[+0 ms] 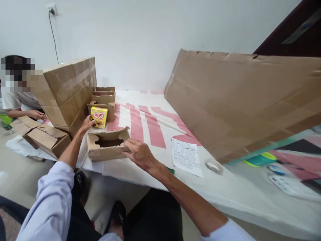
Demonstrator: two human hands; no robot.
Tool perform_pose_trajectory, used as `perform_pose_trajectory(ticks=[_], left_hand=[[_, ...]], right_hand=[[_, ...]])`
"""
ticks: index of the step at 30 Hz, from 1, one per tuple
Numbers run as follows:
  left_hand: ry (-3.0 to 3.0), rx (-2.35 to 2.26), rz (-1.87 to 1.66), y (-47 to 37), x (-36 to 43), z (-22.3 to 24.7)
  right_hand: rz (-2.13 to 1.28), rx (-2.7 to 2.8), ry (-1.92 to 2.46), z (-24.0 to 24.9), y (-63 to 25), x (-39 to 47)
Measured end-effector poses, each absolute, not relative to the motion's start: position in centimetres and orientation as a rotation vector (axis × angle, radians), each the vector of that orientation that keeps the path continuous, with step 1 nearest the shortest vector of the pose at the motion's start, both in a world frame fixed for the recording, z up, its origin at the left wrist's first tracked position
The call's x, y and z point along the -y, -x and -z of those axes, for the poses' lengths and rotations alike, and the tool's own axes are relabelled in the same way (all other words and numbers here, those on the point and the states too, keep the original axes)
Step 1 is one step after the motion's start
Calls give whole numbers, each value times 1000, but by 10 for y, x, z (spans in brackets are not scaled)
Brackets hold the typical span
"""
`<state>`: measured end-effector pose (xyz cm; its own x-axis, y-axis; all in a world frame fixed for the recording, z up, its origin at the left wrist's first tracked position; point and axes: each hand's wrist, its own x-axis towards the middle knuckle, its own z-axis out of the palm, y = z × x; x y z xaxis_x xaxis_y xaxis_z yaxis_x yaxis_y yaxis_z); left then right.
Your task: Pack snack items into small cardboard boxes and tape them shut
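My left hand (87, 124) grips the left edge of a small yellow box (99, 117) with red lettering, which stands upright on the cloth. My right hand (138, 152) is closed on the right end of an open cardboard box (106, 154) near the table's front edge. The inside of that box is dark, and its contents cannot be made out. Just behind the yellow box stands another open cardboard box (110, 113), with more cardboard trays (106, 98) farther back.
Tall cardboard partitions (72, 83) (240, 103) flank the white and pink cloth (152, 160). A printed sheet (187, 157) and a greyish object (214, 166) lie to the right. At far left are a closed carton (47, 135) and a person (21, 98).
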<state>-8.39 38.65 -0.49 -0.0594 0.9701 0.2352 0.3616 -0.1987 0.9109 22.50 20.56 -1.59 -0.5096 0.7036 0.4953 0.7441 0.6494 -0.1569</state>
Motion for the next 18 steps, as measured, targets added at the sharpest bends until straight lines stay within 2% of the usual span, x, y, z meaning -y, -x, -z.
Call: perform_pose_trajectory(ticks=[4, 7, 10, 13, 18], left_hand=[[-1532, -1459, -1417, 122, -297, 5], [-1459, -1661, -1731, 137, -222, 21], [-1578, -1721, -1508, 122, -180, 42], [-1723, -1704, -1192, 89, -187, 55], [-1706, -1773, -1082, 53, -245, 67]], right_hand=[[175, 2295, 1151, 12, -205, -239], [260, 2260, 1195, 14, -184, -258], [298, 2256, 1232, 16, -160, -272], [243, 2277, 1277, 12, -138, -283], [109, 2249, 1226, 4, -125, -285]])
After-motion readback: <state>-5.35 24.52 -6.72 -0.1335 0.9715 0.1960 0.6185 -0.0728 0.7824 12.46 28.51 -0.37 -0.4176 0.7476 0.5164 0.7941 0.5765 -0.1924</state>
